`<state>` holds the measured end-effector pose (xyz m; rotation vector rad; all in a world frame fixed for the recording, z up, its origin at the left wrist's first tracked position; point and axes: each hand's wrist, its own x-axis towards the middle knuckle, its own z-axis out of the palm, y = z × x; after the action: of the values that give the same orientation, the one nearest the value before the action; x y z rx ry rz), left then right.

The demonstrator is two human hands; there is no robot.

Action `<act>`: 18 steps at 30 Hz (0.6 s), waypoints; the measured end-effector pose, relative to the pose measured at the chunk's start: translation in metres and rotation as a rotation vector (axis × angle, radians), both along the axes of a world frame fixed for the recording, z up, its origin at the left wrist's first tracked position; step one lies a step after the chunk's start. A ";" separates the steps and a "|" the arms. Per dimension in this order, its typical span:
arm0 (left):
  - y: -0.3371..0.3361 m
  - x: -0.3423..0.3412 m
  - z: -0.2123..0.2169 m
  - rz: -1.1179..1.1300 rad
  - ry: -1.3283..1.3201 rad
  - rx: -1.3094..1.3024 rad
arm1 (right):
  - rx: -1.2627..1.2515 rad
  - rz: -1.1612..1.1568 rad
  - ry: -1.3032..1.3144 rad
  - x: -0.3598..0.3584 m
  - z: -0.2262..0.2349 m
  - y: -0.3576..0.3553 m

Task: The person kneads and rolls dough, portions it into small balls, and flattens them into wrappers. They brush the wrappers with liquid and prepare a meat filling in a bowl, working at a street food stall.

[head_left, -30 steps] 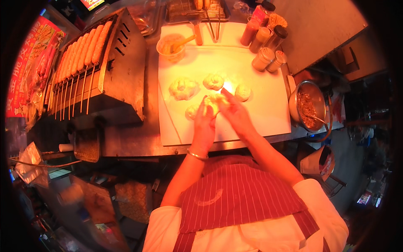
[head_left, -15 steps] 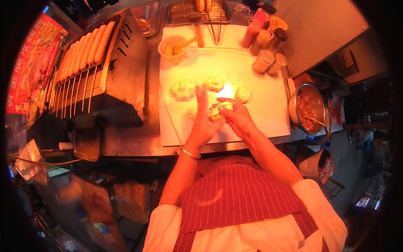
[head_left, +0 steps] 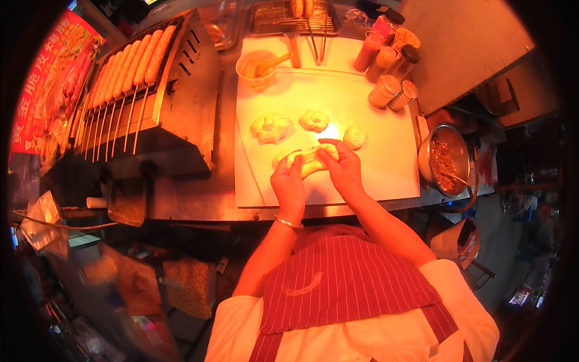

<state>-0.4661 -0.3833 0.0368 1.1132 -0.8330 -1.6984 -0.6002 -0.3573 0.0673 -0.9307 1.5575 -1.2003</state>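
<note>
A soft piece of dough (head_left: 313, 164) is stretched between my two hands, just above the near part of the white board (head_left: 386, 172). My left hand (head_left: 289, 188) pinches its left end, thumb and fingers together. At the other end, my right hand (head_left: 345, 174) grips it the same way. Beyond them on the board lie a wide, uneven dough piece (head_left: 271, 127), a smaller round one (head_left: 313, 120) and a smooth dough ball (head_left: 354, 137). Another dough lump (head_left: 279, 158) is partly hidden behind my left fingers.
At left, skewered sausages (head_left: 129, 63) lie on a metal grill (head_left: 190, 108). A tub (head_left: 256, 71) with a spoon-like handle stands at the board's far left. Sauce bottles (head_left: 367, 51) and shakers (head_left: 385, 90) are far right. A metal bowl (head_left: 431, 160) holds crumbly filling. Tongs (head_left: 318, 48) lie by a rack tray (head_left: 259, 24).
My left hand has turned from fingers raised to a pinch on the dough. The dough, bunched between my hands before, is now drawn out sideways. The whole view has shifted slightly.
</note>
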 end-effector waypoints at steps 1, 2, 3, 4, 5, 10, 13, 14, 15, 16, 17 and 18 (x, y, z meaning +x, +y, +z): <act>0.002 -0.002 0.004 0.012 0.147 0.056 | -0.046 0.027 0.054 0.003 -0.002 0.001; 0.005 -0.005 0.010 0.024 0.294 0.113 | -0.093 0.054 0.108 0.008 -0.005 0.002; 0.007 -0.009 0.016 0.042 0.441 0.165 | -0.143 0.087 0.161 0.014 -0.006 0.004; 0.011 -0.012 0.014 0.065 0.417 0.105 | -0.217 0.217 0.185 0.021 0.005 0.010; 0.015 -0.015 0.011 0.088 0.392 0.045 | -0.188 0.256 0.133 0.028 0.011 0.011; 0.000 0.003 0.015 0.046 0.318 -0.049 | -0.257 0.191 -0.103 0.023 0.030 0.005; -0.005 0.012 0.023 -0.232 0.092 -0.170 | -0.111 0.053 -0.313 0.022 0.021 0.001; -0.008 0.014 0.023 -0.322 -0.016 -0.247 | 0.029 0.085 -0.404 0.018 0.022 -0.003; -0.010 0.017 0.022 -0.404 -0.124 -0.330 | 0.168 0.121 -0.497 0.015 0.022 -0.007; -0.012 0.022 0.038 -0.439 -0.218 -0.428 | 0.191 0.113 -0.572 0.010 0.019 -0.008; -0.013 0.023 0.046 -0.473 -0.311 -0.527 | 0.159 0.073 -0.632 0.009 0.016 -0.008; -0.014 0.020 0.036 -0.340 -0.212 -0.576 | 0.127 0.044 -0.692 0.012 0.014 -0.008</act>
<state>-0.4458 -0.3971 0.0723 0.7836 -1.5990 -1.4647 -0.5884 -0.3657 0.0816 -0.3917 1.0307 -1.2042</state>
